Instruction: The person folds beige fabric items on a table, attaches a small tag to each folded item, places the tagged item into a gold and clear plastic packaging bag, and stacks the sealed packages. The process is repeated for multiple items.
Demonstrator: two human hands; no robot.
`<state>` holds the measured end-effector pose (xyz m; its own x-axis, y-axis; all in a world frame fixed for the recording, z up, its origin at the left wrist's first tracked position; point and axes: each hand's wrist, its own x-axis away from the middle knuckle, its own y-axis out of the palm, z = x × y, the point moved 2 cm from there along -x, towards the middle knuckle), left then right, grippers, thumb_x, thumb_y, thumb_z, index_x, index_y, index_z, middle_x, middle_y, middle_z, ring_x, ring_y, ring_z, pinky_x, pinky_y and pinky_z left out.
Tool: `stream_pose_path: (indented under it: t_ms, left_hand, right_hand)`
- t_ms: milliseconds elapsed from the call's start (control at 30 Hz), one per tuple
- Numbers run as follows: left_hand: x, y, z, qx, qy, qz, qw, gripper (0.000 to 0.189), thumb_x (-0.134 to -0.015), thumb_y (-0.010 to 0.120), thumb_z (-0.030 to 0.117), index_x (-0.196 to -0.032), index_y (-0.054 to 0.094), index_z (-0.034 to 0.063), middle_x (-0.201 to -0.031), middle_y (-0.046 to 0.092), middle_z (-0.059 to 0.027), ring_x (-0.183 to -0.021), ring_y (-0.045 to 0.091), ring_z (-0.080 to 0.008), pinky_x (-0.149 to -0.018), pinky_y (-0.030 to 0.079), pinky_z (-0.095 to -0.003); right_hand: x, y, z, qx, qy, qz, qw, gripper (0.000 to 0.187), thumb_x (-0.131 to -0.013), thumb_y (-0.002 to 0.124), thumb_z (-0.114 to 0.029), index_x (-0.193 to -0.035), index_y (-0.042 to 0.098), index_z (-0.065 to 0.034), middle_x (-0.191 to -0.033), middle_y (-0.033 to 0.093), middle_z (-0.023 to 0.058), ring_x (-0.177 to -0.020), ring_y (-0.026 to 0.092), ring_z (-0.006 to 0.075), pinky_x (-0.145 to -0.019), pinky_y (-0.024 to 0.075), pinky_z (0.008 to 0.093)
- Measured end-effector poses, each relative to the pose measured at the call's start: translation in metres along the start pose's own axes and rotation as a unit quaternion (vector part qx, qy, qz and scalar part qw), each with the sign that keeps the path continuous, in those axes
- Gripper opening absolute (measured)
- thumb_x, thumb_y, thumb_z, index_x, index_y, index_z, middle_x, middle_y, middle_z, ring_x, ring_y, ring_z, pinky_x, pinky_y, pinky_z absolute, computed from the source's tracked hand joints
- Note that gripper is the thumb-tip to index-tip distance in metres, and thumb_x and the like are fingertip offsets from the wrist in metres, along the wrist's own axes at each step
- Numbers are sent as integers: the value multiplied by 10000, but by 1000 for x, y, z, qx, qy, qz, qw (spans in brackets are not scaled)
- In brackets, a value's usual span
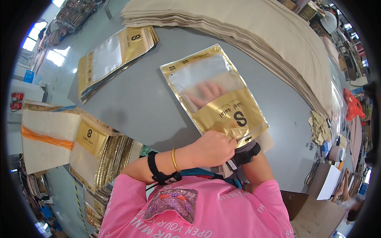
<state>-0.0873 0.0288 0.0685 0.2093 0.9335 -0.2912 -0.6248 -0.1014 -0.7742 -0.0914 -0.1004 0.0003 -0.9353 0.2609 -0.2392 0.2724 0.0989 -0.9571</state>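
Observation:
A gold-and-clear plastic garment bag [229,104] lies at a slant over the grey table, its mouth towards me. My left hand [218,148] is closed on the bag's near edge. My right hand [208,92] is inside the bag, seen blurred through the clear window, with its fingers spread. Thin beige cloth [265,141] lies about that hand in the bag and sticks out at the right side near my wrist. Whether the fingers pinch any cloth is hidden by the film. Black bands sit on both wrists.
A long stack of beige cloth [238,20] curves along the far side. Flat gold bags [110,56] lie at the upper left; more stand in a wooden crate [98,122] at the left. Cloth scraps [318,128] and a tape roll [336,153] are at the right. A person [345,193] is at the lower right.

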Motion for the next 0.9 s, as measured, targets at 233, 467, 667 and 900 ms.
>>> stream_pose_path:
  t_ms: [233, 467, 667, 900]
  left_hand:
    - [9, -13, 5, 12, -3, 11, 1000, 200, -925, 676, 154, -785, 607, 29, -702, 634, -117, -630, 669, -315, -593, 548, -429]
    - [9, 2, 14, 66, 29, 9, 997, 186, -915, 690, 130, -792, 584, 39, -679, 596, -110, -621, 657, -318, -578, 535, -433]
    - [4, -9, 16, 73, 18, 23, 997, 200, -929, 682, 130, -787, 580, 34, -693, 614, -120, -637, 666, -325, -591, 546, -434]
    - [-25, -96, -127, 33, -55, 91, 994, 276, -1059, 599, 337, -1056, 643, 65, -1073, 674, -149, -1024, 674, -360, -827, 531, -489]
  right_hand:
    - [10, -20, -7, -3, -18, 80, 997, 796, -893, 735, -542, -1621, 499, -321, -1659, 396, 206, -1554, 353, 481, -1245, 313, 589]
    - [31, -13, 20, 113, 114, 129, 979, 841, -907, 642, -737, -1565, 572, -217, -1576, 424, 385, -1466, 405, 592, -1202, 355, 645]
    - [-70, -1, 44, 77, 90, 29, 993, 906, -886, 631, -780, -1558, 565, -175, -1565, 407, 436, -1449, 413, 597, -1225, 332, 614]
    - [-82, 35, 32, 14, 173, 29, 984, 1134, -787, 651, -863, -1618, 465, -114, -1661, 273, 410, -1595, 158, 570, -1301, 84, 651]
